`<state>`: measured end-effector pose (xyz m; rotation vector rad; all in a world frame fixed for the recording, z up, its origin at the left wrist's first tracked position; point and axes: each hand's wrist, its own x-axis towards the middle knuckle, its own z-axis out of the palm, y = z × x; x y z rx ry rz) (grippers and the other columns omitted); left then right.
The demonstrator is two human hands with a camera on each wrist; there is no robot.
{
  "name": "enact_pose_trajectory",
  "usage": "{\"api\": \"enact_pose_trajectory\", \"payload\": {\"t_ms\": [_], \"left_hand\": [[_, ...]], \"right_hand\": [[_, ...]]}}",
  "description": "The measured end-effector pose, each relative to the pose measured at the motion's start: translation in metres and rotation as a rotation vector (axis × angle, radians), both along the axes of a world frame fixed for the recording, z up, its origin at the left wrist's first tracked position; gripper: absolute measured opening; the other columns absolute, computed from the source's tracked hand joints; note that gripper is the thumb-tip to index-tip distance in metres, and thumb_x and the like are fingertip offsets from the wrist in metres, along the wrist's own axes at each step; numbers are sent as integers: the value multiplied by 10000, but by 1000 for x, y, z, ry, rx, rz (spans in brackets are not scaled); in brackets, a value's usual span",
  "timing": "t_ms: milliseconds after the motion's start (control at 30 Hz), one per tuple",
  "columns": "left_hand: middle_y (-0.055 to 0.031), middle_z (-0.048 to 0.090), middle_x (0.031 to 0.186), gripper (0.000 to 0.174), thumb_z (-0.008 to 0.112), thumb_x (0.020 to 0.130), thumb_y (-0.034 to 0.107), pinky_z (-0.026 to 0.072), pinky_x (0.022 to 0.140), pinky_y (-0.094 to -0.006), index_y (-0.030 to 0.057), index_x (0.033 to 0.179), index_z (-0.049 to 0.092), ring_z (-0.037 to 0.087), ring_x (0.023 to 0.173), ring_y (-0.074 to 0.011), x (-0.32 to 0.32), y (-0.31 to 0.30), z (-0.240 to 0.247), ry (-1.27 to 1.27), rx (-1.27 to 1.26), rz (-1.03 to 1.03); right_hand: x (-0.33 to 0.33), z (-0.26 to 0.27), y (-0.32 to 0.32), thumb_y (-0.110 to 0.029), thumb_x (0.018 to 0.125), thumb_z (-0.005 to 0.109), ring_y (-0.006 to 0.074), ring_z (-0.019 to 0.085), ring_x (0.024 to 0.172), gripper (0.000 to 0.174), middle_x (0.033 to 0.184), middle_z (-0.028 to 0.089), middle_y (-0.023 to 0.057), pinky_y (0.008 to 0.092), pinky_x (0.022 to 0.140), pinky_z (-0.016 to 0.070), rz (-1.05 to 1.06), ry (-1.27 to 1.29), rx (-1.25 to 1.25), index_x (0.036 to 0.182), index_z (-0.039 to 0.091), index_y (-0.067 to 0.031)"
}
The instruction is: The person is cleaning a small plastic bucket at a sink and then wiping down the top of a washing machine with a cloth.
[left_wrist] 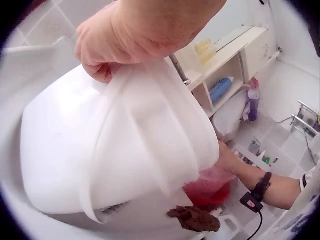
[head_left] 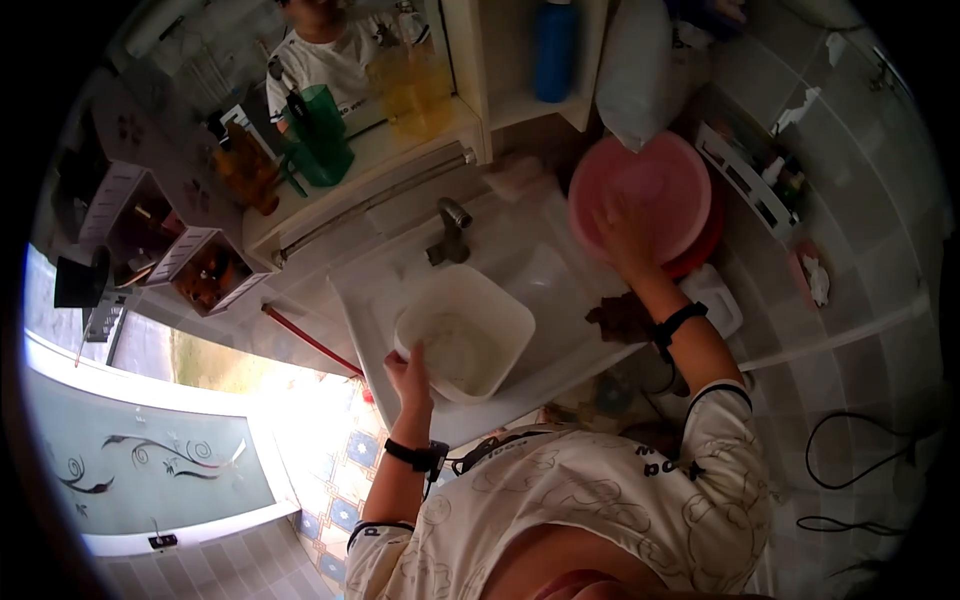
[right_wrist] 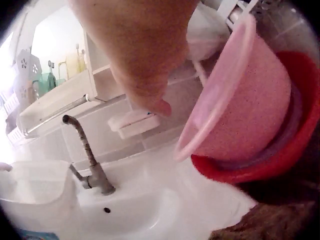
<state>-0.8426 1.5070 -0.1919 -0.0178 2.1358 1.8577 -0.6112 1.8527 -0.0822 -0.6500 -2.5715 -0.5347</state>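
My left hand [head_left: 410,378] grips the near-left rim of a white plastic basin [head_left: 513,318]. That basin tilts over the sink [head_left: 366,310], with what looks like a little water in it. In the left wrist view the fingers [left_wrist: 99,70] curl over its rim. My right hand [head_left: 628,238] reaches over the inside of a pink basin [head_left: 680,180], its fingers extended. The pink basin leans in a red basin [right_wrist: 305,75], with a purplish rim between them. In the right wrist view the right fingertips are mostly hidden behind the wrist.
A metal faucet [head_left: 452,232] stands behind the white basin. A brown cloth [head_left: 618,318] lies at the sink's right edge, next to a white plastic container [head_left: 716,302]. Above are a mirror shelf with a green cup [head_left: 322,140] and a blue bottle [head_left: 555,50]. A soap dish [right_wrist: 134,124] sits behind the sink.
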Motion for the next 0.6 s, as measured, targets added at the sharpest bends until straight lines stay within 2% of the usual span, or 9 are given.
{"api": "enact_pose_trajectory", "payload": {"t_ms": [67, 167, 233, 300, 367, 433, 467, 567, 600], "left_hand": [[-83, 504, 826, 532, 713, 690, 288, 419, 650, -303, -68, 996, 464, 475, 728, -170, 1, 15, -3, 75, -133, -44], [-96, 501, 817, 525, 718, 680, 295, 423, 654, -310, -89, 951, 485, 477, 742, -171, 1, 38, -15, 140, -117, 10], [-99, 506, 802, 522, 715, 683, 304, 427, 651, -316, -94, 939, 494, 485, 732, -180, 1, 51, -16, 145, -110, 21], [-106, 540, 774, 537, 707, 696, 324, 441, 640, -322, -104, 952, 511, 509, 699, -196, -8, 59, -36, 218, -174, 45], [-110, 554, 789, 532, 704, 702, 327, 444, 648, -321, -102, 956, 517, 517, 706, -194, -14, 63, -48, 153, -151, 41], [-122, 579, 831, 524, 696, 718, 331, 447, 667, -323, -94, 975, 529, 537, 739, -191, -18, 64, -50, 63, -102, 11], [-122, 579, 831, 524, 696, 718, 331, 447, 667, -323, -94, 975, 529, 537, 739, -191, -21, 64, -51, 61, -107, 18], [-114, 578, 825, 513, 688, 729, 331, 446, 669, -324, -91, 972, 528, 538, 739, -190, -24, 65, -51, -40, -92, -69], [-83, 549, 829, 502, 681, 744, 335, 433, 629, -311, -67, 991, 509, 516, 717, -167, -21, 66, -45, -33, -101, -51]], "right_hand": [[-23, -17, -9, -120, 746, 576, 340, 498, 1045, 367, 1144, 511, 166, 428, 868, 413, 136, 80, -79, 1100, 547, -27], [-74, -39, -40, -98, 745, 554, 319, 537, 973, 293, 1070, 551, 159, 402, 807, 446, 376, 150, -304, 1024, 580, -15], [-107, -32, -77, -85, 751, 539, 313, 533, 990, 305, 1059, 553, 170, 396, 818, 443, 430, -39, -587, 1045, 558, -5], [-149, -49, -98, -64, 759, 512, 326, 517, 1033, 379, 1076, 546, 188, 404, 843, 433, 533, 29, -813, 1132, 494, 4], [-192, -68, -121, -61, 763, 493, 359, 485, 1083, 470, 1114, 525, 223, 415, 879, 412, 421, 152, -1004, 1219, 401, 8], [-232, -69, -132, -70, 767, 476, 374, 458, 1119, 508, 1213, 451, 253, 415, 916, 389, 241, 76, -1268, 1255, 353, 4], [-247, -76, -138, -70, 767, 476, 374, 458, 1119, 508, 1213, 451, 253, 415, 916, 389, 246, 71, -1272, 1255, 353, 4], [-275, -82, -157, -126, 792, 498, 369, 403, 1186, 581, 1335, 332, 252, 396, 991, 323, 197, -107, -1194, 1311, 291, 36], [-276, -74, -165, -145, 793, 511, 363, 396, 1196, 593, 1359, 300, 243, 394, 991, 323, 166, -264, -1142, 1314, 290, 29]]}}
